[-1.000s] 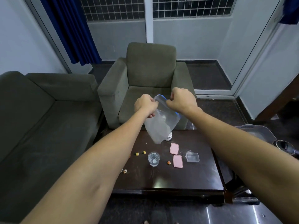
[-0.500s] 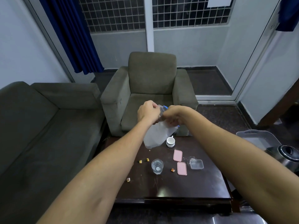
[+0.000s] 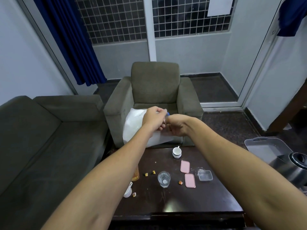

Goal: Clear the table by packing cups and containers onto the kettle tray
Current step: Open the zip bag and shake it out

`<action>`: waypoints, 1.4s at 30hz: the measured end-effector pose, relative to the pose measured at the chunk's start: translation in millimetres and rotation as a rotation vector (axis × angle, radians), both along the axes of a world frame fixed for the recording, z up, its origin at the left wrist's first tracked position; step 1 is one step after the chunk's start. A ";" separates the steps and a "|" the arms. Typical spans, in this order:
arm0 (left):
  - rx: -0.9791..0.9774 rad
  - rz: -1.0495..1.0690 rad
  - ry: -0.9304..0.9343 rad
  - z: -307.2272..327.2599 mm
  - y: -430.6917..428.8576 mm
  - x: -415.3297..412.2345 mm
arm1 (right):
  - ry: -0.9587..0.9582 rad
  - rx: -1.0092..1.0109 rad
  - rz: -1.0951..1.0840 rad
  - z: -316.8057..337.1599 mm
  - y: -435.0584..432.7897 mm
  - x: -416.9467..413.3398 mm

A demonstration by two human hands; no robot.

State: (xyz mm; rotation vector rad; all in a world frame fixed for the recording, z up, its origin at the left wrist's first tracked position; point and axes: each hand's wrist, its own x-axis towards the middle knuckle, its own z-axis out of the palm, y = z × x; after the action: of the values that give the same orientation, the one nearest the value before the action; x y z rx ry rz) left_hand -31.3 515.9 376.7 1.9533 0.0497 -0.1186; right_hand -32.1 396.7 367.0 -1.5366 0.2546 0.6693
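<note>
My left hand (image 3: 153,119) and my right hand (image 3: 177,124) both grip the top edge of a clear plastic bag (image 3: 132,125) with a blue strip, held above the far end of the dark table (image 3: 182,205). On the table stand a white cup (image 3: 176,152), a clear glass (image 3: 164,179), two pink lids (image 3: 185,166) (image 3: 189,180) and a small clear container (image 3: 205,175). Another white cup (image 3: 128,191) peeks out beside my left forearm. A grey tray (image 3: 264,146) with a steel kettle (image 3: 297,166) sits at the right.
Small food crumbs (image 3: 149,173) lie scattered on the table. A grey armchair (image 3: 154,90) stands behind the table and a grey sofa (image 3: 41,138) runs along the left. A wooden item (image 3: 135,175) shows beside my left forearm.
My hands came together at the bag's top, and the bag swung out to the left. The view tilted up, so the table sits lower in frame.
</note>
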 end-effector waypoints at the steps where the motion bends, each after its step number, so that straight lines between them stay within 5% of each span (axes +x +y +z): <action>1: -0.010 0.001 -0.005 1.1 0.1 1.0 | -0.002 0.025 0.000 1.1 0.0 0.6; 12: -0.172 -0.037 -0.007 12.8 3.5 5.8 | -0.041 0.236 0.087 3.5 -5.9 -3.9; 30: -0.157 -0.229 0.055 25.3 24.2 -2.9 | -0.371 -0.445 -0.111 18.5 1.1 2.5; 34: -0.310 0.104 -0.094 7.5 55.3 2.8 | -0.341 -0.449 -0.117 39.1 -20.6 11.2; 39: -0.478 0.192 0.294 -26.4 62.2 0.1 | -0.232 -0.277 -0.094 59.5 -31.1 10.2; 42: -0.544 0.195 0.308 -39.5 49.7 2.2 | -0.165 -0.223 -0.042 56.5 -27.2 8.8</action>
State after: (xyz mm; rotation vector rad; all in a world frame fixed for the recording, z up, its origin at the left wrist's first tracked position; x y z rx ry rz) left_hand -29.1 565.6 337.2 1.3657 0.3719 -0.2726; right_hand -23.3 369.4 423.4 -1.7851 0.2424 0.4901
